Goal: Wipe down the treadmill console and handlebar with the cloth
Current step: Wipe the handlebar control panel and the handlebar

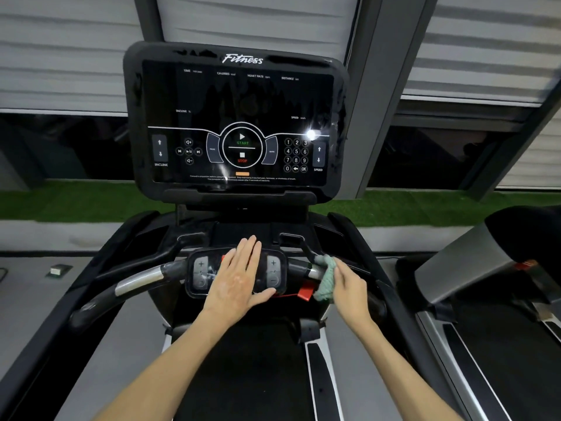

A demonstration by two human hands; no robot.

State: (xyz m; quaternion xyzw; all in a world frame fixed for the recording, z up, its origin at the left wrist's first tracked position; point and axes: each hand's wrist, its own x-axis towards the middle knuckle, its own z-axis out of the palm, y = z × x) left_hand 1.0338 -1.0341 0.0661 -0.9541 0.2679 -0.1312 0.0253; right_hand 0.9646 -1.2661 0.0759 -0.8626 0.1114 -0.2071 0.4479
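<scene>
We find the left grip flat, fingers straight and together, on the handlebar keypad. The right grip clasps the green cloth against the handlebar's right section, just beside a red clip, below the console.

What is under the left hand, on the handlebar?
The left hand lies flat on the small control panel. Its side buttons show; the middle is covered.

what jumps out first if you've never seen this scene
The big dark console screen fills the top centre, with its white Fitness logo and START/STOP buttons. Below it, the left hand lies flat on the small control panel, while the right hand holds a green cloth against the right handlebar.
</scene>
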